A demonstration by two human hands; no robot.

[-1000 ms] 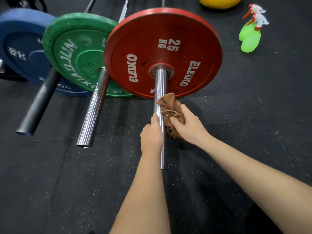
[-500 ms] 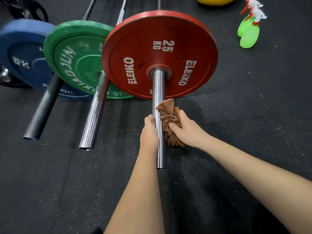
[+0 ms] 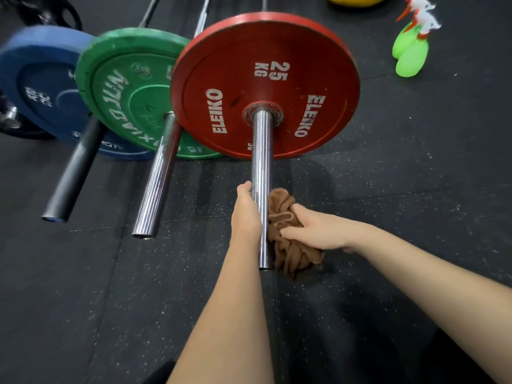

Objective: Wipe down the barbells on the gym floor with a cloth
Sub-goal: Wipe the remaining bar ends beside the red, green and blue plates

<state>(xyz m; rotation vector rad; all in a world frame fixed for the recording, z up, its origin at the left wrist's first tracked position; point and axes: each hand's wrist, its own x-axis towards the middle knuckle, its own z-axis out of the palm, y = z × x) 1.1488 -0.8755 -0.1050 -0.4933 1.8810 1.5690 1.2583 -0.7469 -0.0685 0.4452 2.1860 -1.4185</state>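
GYM FLOOR WIPE-DOWN: A person's left hand [image 3: 246,214] grips the chrome sleeve [image 3: 261,176] of the nearest barbell [image 3: 261,134] from its left side, fingers closed round the steel. The right hand [image 3: 318,231] clenches a bunched brown cloth [image 3: 291,253] against the sleeve's right side, close to its free end. The bar rests on the black gym floor [image 3: 110,286] on its red plate [image 3: 235,79], marked 25 kg, with the sleeve jutting toward the camera.

The step in hand appears to be the wiping of this sleeve: the cloth sits low on it, and the stretch up to the plate's collar is bare. The next move likely calls for wrapping the cloth further round the steel and running it along the sleeve's length, with the left hand steadying the bar against rolling.

Beyond, to the left, two more barbells lie side by side, one with a green plate [image 3: 124,92] and a chrome sleeve [image 3: 158,187], the other with a blue plate [image 3: 36,87] and a black sleeve [image 3: 73,176]. Toward the floor's far right sit two green spray bottles [image 3: 410,51], with a yellow object [image 3: 357,0] at the far edge of view.
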